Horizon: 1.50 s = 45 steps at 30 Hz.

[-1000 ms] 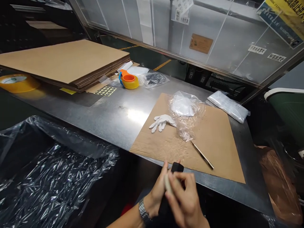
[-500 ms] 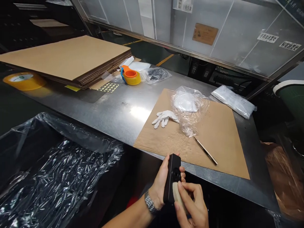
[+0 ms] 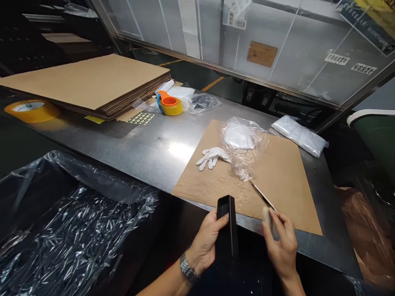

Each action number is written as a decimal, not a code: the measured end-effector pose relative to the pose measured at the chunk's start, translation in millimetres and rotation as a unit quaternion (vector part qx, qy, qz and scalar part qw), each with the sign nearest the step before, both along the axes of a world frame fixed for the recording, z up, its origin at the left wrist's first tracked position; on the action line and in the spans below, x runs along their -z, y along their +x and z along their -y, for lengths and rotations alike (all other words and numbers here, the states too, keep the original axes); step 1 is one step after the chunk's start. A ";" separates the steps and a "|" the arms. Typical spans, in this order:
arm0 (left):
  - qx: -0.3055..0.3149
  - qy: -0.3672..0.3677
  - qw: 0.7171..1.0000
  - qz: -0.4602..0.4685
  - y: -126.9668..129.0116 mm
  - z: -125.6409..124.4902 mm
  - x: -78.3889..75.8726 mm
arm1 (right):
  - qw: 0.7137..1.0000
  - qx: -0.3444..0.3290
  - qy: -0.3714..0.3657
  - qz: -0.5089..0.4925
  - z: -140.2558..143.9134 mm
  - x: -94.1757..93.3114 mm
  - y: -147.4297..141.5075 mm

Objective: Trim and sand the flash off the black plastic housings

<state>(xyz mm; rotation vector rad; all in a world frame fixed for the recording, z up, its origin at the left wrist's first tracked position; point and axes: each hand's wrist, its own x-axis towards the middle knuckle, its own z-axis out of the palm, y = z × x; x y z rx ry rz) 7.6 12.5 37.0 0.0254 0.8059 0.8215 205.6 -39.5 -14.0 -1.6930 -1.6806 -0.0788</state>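
My left hand (image 3: 205, 236), with a metal-band watch (image 3: 189, 266) on its wrist, is closed around a long black plastic part (image 3: 230, 234). Its thumb presses into the recessed opening near the part's top end. To the right, my right hand (image 3: 282, 240) pinches a pale beige pad (image 3: 267, 218), apart from the black part. Just beyond the pad, a slim pen-like tool (image 3: 263, 195) lies on the cardboard sheet (image 3: 280, 172). A white glove (image 3: 212, 157) rests farther back, beside a crumpled clear bag (image 3: 243, 142) with something white inside.
A stack of cardboard sheets (image 3: 92, 82) covers the table's left part. Near it are a yellow tape roll (image 3: 32, 111), a tape dispenser (image 3: 171, 106) and a sticker sheet (image 3: 140, 118). A bin lined with black plastic (image 3: 77, 230) stands front left. A wrapped white packet (image 3: 299, 135) lies back right.
My right hand has moved away to the right with the pad, off the black part. My left hand has turned the black part, so a recessed side now shows instead of the round hole.
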 end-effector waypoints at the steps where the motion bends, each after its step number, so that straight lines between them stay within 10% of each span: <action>1: 0.011 0.012 1.000 -0.005 0.3 2.8 -0.3 | 0.999 0.047 -0.009 0.021 -12.1 3.3 13.3; 6: 0.049 0.029 0.998 -0.030 -5.8 15.1 -4.0 | 0.990 0.119 -0.055 0.053 -53.8 16.6 63.8; 11: 0.125 0.080 0.989 -0.010 -11.4 21.5 -11.7 | 0.991 0.110 -0.070 0.044 -44.1 -7.5 37.4; 14: 0.142 0.083 0.986 0.001 -10.0 24.5 -12.6 | 0.987 -0.047 -0.123 -0.093 -26.8 -37.1 -1.8; 17: 0.167 0.067 0.984 0.006 -8.8 27.1 -12.0 | 0.921 -0.215 -0.181 -0.269 -17.8 -61.2 -31.6; 25: 0.220 0.075 0.973 0.000 -11.1 29.1 -11.4 | 0.856 -0.291 -0.262 -0.337 -22.8 -71.3 -35.9; 39: 0.227 0.031 0.973 0.007 -10.0 24.0 -0.4 | 0.864 -0.270 -0.276 -0.324 -25.0 -56.1 -37.6; 45: 0.152 -0.034 0.985 0.081 -11.2 8.2 3.3 | 0.963 -0.108 -0.224 -0.102 -43.2 -32.7 -21.6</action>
